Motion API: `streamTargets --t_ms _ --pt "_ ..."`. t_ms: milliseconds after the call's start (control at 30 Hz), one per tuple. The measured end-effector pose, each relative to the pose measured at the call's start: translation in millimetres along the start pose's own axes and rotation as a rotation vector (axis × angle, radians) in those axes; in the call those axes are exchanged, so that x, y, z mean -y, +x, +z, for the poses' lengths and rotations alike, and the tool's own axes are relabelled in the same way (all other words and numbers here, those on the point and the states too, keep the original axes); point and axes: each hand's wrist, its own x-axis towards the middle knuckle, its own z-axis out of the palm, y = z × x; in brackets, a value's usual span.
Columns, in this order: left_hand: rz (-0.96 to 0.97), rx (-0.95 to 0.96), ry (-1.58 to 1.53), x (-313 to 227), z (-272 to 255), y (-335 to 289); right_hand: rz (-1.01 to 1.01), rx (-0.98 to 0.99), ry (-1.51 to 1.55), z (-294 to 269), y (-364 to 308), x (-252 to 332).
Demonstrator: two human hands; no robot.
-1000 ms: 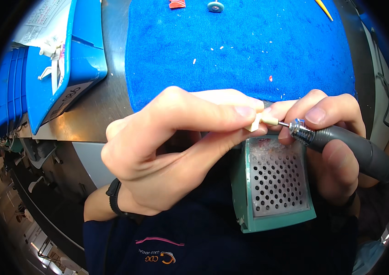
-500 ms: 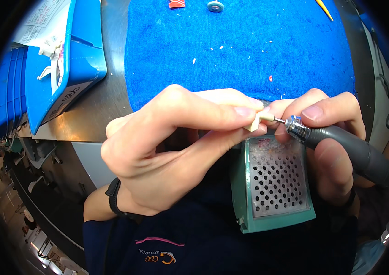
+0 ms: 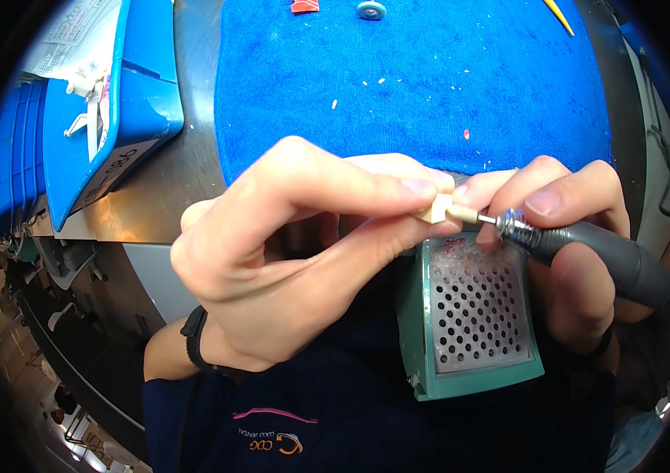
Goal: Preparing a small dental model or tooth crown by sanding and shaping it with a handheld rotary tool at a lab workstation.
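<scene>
My left hand [image 3: 272, 244] pinches a small cream-coloured block-like piece [image 3: 434, 211] between thumb and forefinger. Its exact kind is too small to tell, and the fingertips cover part of it. My right hand [image 3: 587, 201] is closed around a dark rotary handpiece [image 3: 607, 254] with a metal collar. From the collar runs a thin shank with a pale cylindrical grinding tip [image 3: 462, 214], which meets the right side of the piece. Both hands are close together above a green dust-extraction box [image 3: 473, 385] with a perforated metal plate [image 3: 482, 311].
Beyond my hands a blue towel [image 3: 414, 118] carries pale crumbs, a red scrap [image 3: 305, 6], a grey-blue disc [image 3: 371, 10] and a yellow stick [image 3: 558, 16]. On the metal bench at left stands a blue bin [image 3: 149, 102] holding papers and white parts.
The handpiece has shifted slightly to the right and down with its tip. The cream piece has turned a little in my left fingers, showing a broader face.
</scene>
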Motion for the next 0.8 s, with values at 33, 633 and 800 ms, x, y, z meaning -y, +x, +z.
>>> streamTargets --t_ms 33,633,800 --pt "0.046 0.007 0.055 2.5 -2.1 -1.1 0.028 -0.03 0.031 2.0 -0.2 2.2" --pt "0.078 0.014 0.257 2.4 -2.3 0.6 0.084 -0.028 0.027 -8.7 -0.5 6.8" --pt "0.108 0.015 0.278 4.0 -2.9 -0.2 0.102 -0.003 0.008 -9.1 -0.6 9.2"
